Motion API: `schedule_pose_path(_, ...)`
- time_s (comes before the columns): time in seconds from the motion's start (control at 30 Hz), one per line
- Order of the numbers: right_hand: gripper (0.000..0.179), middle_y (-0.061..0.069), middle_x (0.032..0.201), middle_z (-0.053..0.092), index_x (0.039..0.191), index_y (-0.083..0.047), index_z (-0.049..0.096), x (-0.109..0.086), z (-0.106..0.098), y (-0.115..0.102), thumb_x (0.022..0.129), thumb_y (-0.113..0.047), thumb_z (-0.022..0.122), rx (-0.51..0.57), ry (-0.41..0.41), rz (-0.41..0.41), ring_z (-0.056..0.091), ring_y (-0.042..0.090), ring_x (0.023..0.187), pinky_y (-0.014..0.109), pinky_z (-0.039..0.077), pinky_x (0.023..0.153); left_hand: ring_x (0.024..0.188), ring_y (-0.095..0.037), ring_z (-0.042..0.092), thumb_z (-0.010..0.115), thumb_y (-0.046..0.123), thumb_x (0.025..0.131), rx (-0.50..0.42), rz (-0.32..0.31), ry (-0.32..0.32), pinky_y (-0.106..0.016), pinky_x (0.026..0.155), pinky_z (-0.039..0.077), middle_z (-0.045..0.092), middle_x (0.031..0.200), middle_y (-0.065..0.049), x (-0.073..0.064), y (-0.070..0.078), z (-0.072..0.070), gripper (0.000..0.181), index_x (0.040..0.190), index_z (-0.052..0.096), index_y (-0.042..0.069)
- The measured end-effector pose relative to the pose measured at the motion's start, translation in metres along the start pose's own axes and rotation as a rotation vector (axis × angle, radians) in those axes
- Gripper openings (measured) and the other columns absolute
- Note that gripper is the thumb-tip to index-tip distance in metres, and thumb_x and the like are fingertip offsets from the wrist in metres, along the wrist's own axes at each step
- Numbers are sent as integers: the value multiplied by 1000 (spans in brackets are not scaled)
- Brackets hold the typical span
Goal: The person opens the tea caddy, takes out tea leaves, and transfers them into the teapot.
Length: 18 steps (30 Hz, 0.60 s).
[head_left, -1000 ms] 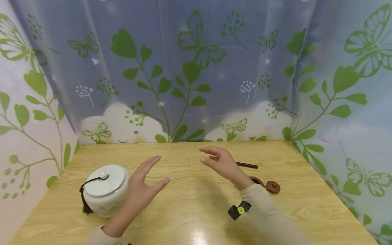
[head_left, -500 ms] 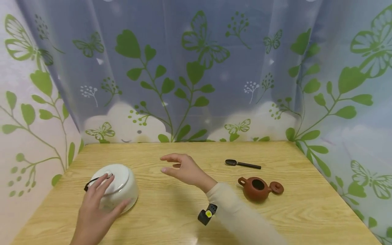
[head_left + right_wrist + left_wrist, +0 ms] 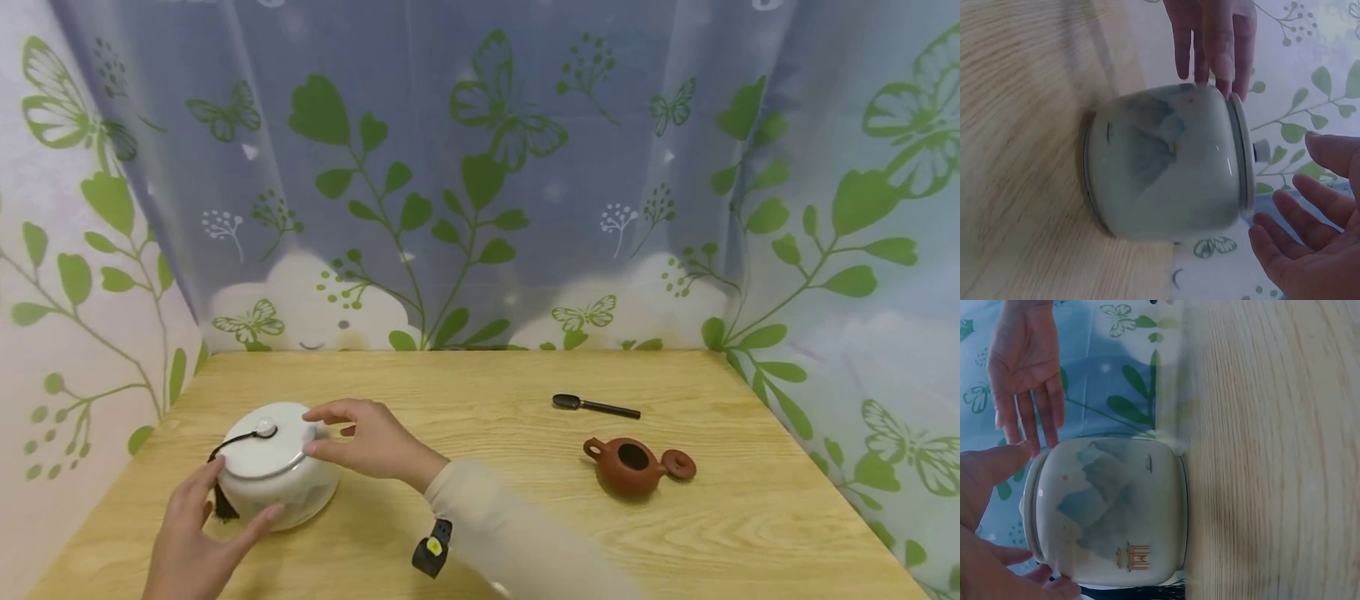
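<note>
A white lidded porcelain jar (image 3: 309, 493) stands upright at the left of the table, its lid (image 3: 262, 457) on. A round knob tops the lid, and a black cord runs from it to a tassel (image 3: 224, 505). In the left wrist view the jar (image 3: 1110, 512) shows painted mountains and a small red pavilion. My left hand (image 3: 193, 523) is at the jar's near left side, thumb and fingers spread, fingertips right at its upper wall. My right hand (image 3: 375, 442) reaches over the jar's right side, fingers loosely extended near the lid's edge, holding nothing.
On the right stands a small reddish-brown teapot (image 3: 628, 482) without its lid, dark inside. Its round lid (image 3: 678, 465) lies by the spout. Behind the pot lies a dark spoon (image 3: 600, 407). A patterned curtain (image 3: 510, 208) closes off the table's back and sides.
My right hand has moved left from mid-table to the jar. My left hand went from the jar's right side, over its front, to its left side. The jar stays in place.
</note>
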State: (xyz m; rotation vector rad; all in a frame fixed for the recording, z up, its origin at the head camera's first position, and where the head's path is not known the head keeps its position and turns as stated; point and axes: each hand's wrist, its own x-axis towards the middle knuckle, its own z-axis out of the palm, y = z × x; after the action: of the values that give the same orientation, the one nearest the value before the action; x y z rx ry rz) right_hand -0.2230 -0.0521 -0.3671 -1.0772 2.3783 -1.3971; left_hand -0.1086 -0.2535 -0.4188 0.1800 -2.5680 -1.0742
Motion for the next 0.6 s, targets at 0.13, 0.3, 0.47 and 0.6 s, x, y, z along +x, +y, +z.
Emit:
schedule_pose_path(0.13, 38, -6, 129, 60, 126, -14, 63, 10, 14, -7, 91, -29, 68, -22, 11, -25, 55, 5, 117, 14, 48, 90, 125, -53, 32, 80, 32, 79, -18, -6, -25, -67, 92, 40, 28, 142, -36, 6, -6, -2, 98, 147, 22, -8)
schedule_pose_path(0.3, 36, -11, 124, 63, 123, -18, 66, 19, 24, -12, 89, -32, 69, -83, 52, -1, 57, 0, 111, 10, 46, 87, 129, -51, 27, 79, 30, 80, -59, 24, -42, -70, 89, 39, 26, 144, -35, 16, -10, 0, 94, 147, 24, -6)
schedule_pose_path(0.47, 34, -11, 118, 66, 119, -16, 68, 28, 32, -13, 88, -30, 71, -167, 105, -13, 56, -3, 112, 7, 39, 93, 129, -51, 26, 79, 26, 80, -94, 63, -76, -70, 89, 39, 22, 146, -35, 24, -13, 5, 96, 149, 19, -4)
schedule_pose_path(0.6, 32, -10, 112, 69, 118, -15, 69, 35, 37, -15, 88, -28, 71, -198, 130, -37, 58, -4, 107, 4, 39, 91, 127, -52, 26, 79, 29, 80, -81, 63, -104, -71, 89, 38, 19, 146, -37, 28, -15, 5, 102, 150, 12, -5)
